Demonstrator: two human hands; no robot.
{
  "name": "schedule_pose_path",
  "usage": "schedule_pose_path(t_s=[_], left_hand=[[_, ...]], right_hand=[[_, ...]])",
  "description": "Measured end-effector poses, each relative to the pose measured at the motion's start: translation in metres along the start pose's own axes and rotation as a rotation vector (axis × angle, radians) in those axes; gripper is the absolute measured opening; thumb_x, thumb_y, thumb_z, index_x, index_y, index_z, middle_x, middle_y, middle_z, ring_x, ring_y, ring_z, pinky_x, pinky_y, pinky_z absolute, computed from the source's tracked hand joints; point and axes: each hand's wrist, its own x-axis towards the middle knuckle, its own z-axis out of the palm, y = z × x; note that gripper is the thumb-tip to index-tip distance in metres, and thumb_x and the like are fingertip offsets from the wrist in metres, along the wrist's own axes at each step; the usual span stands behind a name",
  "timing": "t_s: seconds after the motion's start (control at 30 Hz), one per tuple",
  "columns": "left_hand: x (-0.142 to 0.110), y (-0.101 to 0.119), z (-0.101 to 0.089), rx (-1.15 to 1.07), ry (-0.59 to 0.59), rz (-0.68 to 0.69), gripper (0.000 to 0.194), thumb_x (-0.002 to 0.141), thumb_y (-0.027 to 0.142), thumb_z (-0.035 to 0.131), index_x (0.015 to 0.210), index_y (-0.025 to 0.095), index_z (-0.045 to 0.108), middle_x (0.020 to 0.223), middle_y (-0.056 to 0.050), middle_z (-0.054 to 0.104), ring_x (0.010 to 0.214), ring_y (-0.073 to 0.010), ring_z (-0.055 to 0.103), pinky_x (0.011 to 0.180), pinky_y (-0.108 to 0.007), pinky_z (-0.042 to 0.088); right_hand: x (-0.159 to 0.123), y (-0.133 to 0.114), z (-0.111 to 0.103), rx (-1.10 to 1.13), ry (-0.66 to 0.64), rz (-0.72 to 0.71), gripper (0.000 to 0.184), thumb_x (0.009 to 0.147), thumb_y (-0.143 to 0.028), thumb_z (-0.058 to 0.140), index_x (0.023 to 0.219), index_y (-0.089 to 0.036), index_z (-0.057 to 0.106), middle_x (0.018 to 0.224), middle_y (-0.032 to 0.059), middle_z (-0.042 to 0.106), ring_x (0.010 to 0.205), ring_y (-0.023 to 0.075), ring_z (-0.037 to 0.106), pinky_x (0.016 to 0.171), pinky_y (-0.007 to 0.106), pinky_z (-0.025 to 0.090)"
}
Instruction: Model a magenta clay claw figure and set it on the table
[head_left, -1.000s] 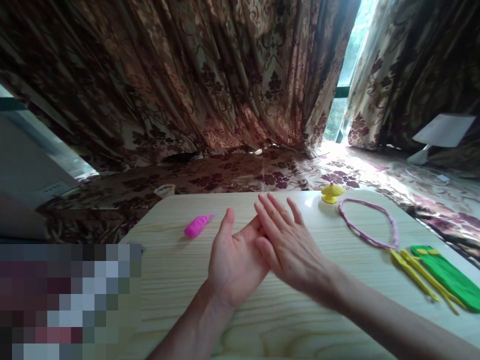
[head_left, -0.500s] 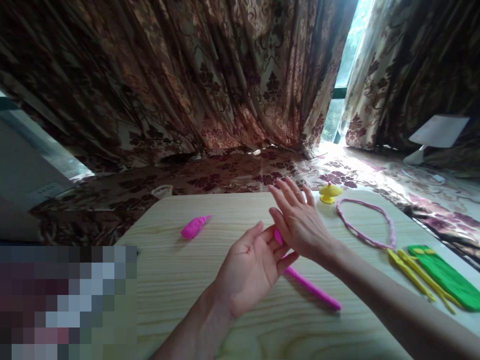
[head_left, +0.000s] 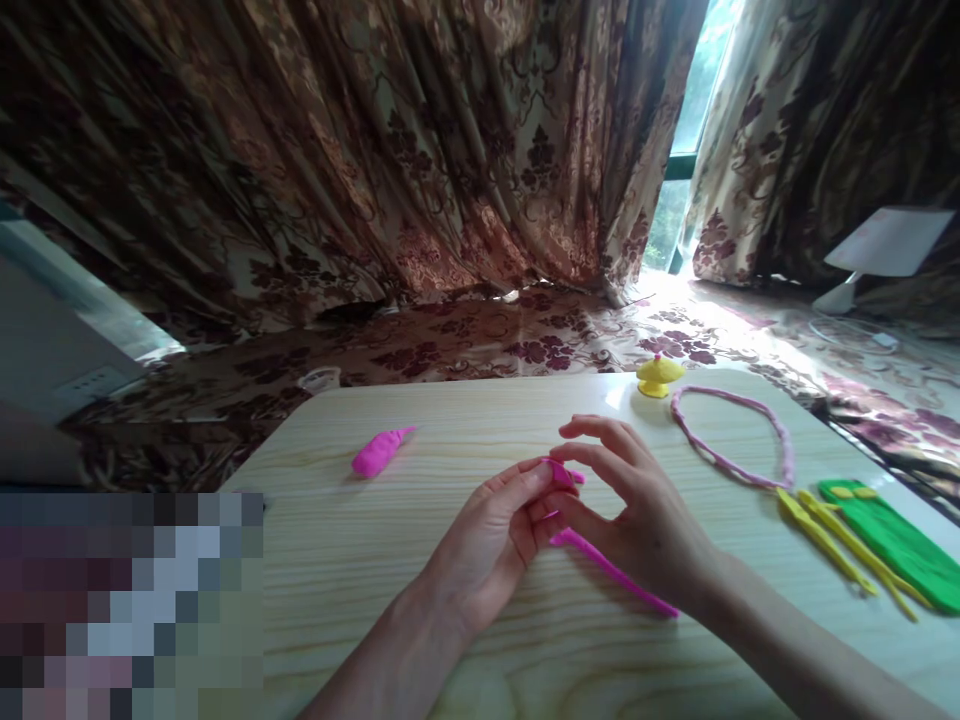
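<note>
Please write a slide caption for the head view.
Hands shape pink clay over a table, beside a pink strand.

Pale table (head_left: 330,560) with pink pieces (head_left: 379,454), yellow pieces (head_left: 829,543), green slab (head_left: 896,545), ring (head_left: 785,455) (twisted).

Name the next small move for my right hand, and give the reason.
I'd close the right hand's thumb and index finger gently on the small pink piece: the left hand holds it, its free end pokes toward the right hand, and that thumb and index finger stand parted close by.
</note>
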Motion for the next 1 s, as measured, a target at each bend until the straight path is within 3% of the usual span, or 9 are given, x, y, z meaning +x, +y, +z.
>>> schedule_pose_path(t_s=[0.23,0.4,0.63,0.8,1.0], left_hand=[[-0.0022,-0.0007,0.0004,0.145,0.044,0.077,0.016,0.082,0.022,0.057,0.091,0.012,0.065,0.089,-0.009,0.065,0.084,-0.0167,0.058,0.081,-0.032,0.046],[-0.0029,-0.0002,-0.001,0.239,0.092,0.104,0.019,0.079,0.024,0.061,0.094,0.013,0.066,0.086,-0.007,0.065,0.08,-0.0148,0.057,0.081,-0.033,0.045],[-0.0044,0.0056,0.002,0.588,0.146,0.161,0.023,0.078,0.031,0.061,0.091,0.014,0.068,0.073,-0.005,0.063,0.072,-0.015,0.055,0.076,-0.032,0.042],[-0.004,0.0035,-0.001,0.631,0.146,0.204,0.026,0.082,0.036,0.054,0.076,0.013,0.066,0.07,-0.004,0.06,0.071,-0.0148,0.054,0.074,-0.032,0.041],[-0.0049,0.0039,-0.001,0.655,0.113,0.2,0.03,0.084,0.037,0.051,0.074,0.012,0.064,0.071,-0.004,0.059,0.071,-0.0152,0.054,0.074,-0.032,0.041]], right_hand=[[-0.003,0.0034,0.0034,0.155,-0.005,-0.02,0.028,0.083,-0.014,0.054,0.108,-0.025,0.06,0.093,0.0041,0.059,0.088,0.0179,0.053,0.074,0.033,0.047],[-0.0032,0.0053,0.0016,0.204,-0.029,-0.018,0.031,0.081,-0.012,0.056,0.11,-0.024,0.06,0.092,0.004,0.059,0.086,0.0172,0.054,0.074,0.032,0.046],[-0.002,0.0054,-0.0021,0.23,-0.046,0.006,0.025,0.083,-0.013,0.055,0.105,-0.023,0.063,0.089,0.0036,0.059,0.083,0.0155,0.054,0.072,0.03,0.046],[-0.0021,0.0053,-0.0028,0.255,-0.036,-0.021,0.032,0.081,-0.013,0.058,0.112,-0.021,0.059,0.094,0.0048,0.059,0.087,0.0157,0.055,0.074,0.03,0.047],[-0.0031,0.0057,-0.0018,0.259,-0.04,-0.011,0.024,0.082,-0.013,0.057,0.103,-0.023,0.063,0.088,0.0026,0.059,0.08,0.0135,0.056,0.07,0.028,0.047]])
